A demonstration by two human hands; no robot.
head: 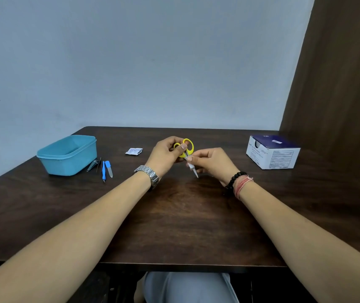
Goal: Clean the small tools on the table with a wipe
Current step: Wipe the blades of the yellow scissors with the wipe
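Small scissors with yellow handles [189, 146] are held above the middle of the dark table. My left hand [166, 156] grips the yellow handles. My right hand [210, 161] pinches a white wipe [190, 164] around the blades, whose tip pokes out below. Further left on the table lie a metal nail clipper [93, 165], a thin blue-handled tool [103, 171] and a blue-capped nail file [109, 169], side by side.
A light-blue plastic tub [67, 155] stands at the back left beside the tools. A torn white wipe sachet [133, 151] lies behind my left hand. A blue-and-white box [272, 152] sits at the back right. A brown panel [338, 84] borders the table's right side.
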